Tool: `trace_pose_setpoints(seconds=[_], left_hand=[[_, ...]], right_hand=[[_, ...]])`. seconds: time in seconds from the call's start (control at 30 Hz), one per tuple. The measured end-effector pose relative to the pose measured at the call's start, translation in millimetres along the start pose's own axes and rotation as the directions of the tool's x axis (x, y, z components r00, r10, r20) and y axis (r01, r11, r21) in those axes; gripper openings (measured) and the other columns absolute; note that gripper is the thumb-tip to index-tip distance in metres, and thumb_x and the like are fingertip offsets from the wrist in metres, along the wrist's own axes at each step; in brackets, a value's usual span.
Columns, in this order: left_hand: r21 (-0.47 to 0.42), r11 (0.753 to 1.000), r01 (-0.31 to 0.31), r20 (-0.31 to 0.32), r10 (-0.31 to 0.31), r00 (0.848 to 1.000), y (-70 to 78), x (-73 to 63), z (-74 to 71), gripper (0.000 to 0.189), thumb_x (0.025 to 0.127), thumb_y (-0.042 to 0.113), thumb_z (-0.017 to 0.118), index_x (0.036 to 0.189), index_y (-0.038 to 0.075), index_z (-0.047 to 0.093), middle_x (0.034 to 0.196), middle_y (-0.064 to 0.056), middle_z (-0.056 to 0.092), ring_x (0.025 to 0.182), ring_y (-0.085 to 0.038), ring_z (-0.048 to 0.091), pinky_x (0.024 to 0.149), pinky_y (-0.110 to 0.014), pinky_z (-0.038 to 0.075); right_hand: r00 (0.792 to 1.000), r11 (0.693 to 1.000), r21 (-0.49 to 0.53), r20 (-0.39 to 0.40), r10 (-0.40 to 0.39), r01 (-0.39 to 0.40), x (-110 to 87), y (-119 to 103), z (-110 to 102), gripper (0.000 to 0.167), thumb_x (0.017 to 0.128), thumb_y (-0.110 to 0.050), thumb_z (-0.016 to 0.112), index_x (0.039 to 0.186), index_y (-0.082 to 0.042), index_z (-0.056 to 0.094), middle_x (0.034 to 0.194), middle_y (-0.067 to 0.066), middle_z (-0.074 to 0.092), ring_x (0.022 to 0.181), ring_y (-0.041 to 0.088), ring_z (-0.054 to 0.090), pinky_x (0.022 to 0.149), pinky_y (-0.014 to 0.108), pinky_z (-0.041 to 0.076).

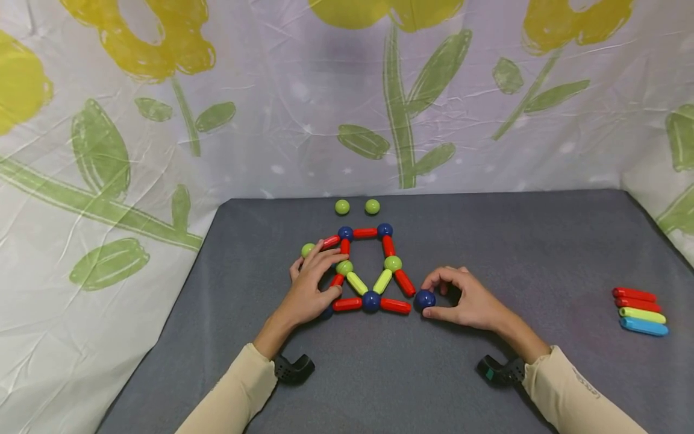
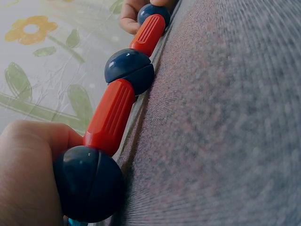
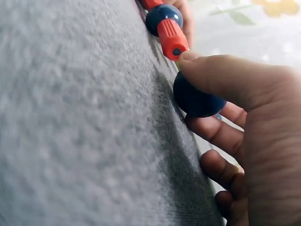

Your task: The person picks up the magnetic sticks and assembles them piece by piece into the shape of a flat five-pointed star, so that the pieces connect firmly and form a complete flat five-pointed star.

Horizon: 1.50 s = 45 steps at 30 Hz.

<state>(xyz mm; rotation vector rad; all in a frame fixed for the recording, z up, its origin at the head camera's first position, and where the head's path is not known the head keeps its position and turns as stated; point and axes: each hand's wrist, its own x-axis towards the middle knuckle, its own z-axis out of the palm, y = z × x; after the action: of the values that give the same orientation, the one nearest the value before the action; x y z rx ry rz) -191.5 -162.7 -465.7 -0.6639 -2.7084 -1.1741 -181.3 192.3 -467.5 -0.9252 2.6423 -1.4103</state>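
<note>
1. at the near right corner of the shape [image 1: 382,281], the right hand [image 1: 466,300] pinches a blue ball [image 1: 425,299], just beside the free ends of two red rods [image 1: 396,306].
2. on the left, the left hand [image 1: 308,290] lies over the shape's side, fingers loosely spread, seemingly steadying it.
3. step in hand, i judge: closing this corner.
4. next move likely calls for nudging the ball left to meet both ends, without shifting the rest.
</note>
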Motion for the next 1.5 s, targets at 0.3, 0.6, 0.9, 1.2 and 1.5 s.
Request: trace_pose_setpoints(seconds=[0.3,0.6,0.9,1.2,1.5], left_hand=[[0.012,1.0,-0.002,-0.001,0.002,1.0,0.5,-0.1,0.3,0.058,0.084,0.016,0.063,0.142,0.019,0.059,0.155,-0.005,0.05,0.159,-0.033,0.013,0.114,-0.072,-0.002],[-0.001,1.0,0.001,-0.004,-0.001,1.0,1.5,-0.5,-0.1,0.058,0.084,0.015,0.064,0.142,0.019,0.059,0.155,-0.005,0.05,0.159,-0.033,0.014,0.114,-0.072,-0.002],[0.004,1.0,0.001,0.003,-0.001,1.0,0.9,-0.8,-0.1,0.058,0.085,0.016,0.063,0.143,0.019,0.059,0.155,-0.007,0.05,0.159,-0.032,0.013,0.114,-0.072,-0.003],[0.035,0.998,-0.053,-0.014,0.054,0.998,3.0,-0.8,0.0,0.055,0.084,0.014,0.063,0.138,0.018,0.063,0.153,-0.01,0.051,0.157,-0.04,0.016,0.113,-0.074,-0.004],[0.294,0.93,-0.221,0.079,0.207,0.975,36.2,-3.5,10.5,0.041,0.095,0.04,0.065,0.134,0.028,0.067,0.155,-0.012,0.05,0.154,-0.042,0.026,0.114,-0.075,0.008]], right_hand=[[1.0,1.0,-0.006,-0.01,-0.018,0.018,0.9,-5,3,0.038,0.074,-0.027,0.093,0.102,-0.032,0.068,0.093,-0.013,0.065,0.083,0.012,0.052,0.078,0.033,0.03],[0.999,0.999,-0.025,-0.021,-0.049,0.048,1.6,-7,7,0.037,0.075,-0.026,0.092,0.103,-0.03,0.068,0.093,-0.013,0.066,0.082,0.013,0.052,0.077,0.033,0.031],[0.999,0.999,-0.033,-0.016,-0.039,0.038,1.9,-7,7,0.04,0.074,-0.026,0.093,0.104,-0.032,0.067,0.093,-0.014,0.064,0.082,0.011,0.052,0.077,0.033,0.032],[0.999,0.998,-0.044,-0.035,-0.038,0.037,0.9,-6,8,0.04,0.075,-0.024,0.092,0.106,-0.03,0.068,0.092,-0.013,0.064,0.081,0.01,0.051,0.075,0.031,0.032],[0.997,0.998,-0.046,-0.06,-0.05,0.048,0.9,-5,10,0.039,0.075,-0.023,0.092,0.107,-0.029,0.069,0.091,-0.013,0.065,0.079,0.008,0.052,0.075,0.031,0.032]])
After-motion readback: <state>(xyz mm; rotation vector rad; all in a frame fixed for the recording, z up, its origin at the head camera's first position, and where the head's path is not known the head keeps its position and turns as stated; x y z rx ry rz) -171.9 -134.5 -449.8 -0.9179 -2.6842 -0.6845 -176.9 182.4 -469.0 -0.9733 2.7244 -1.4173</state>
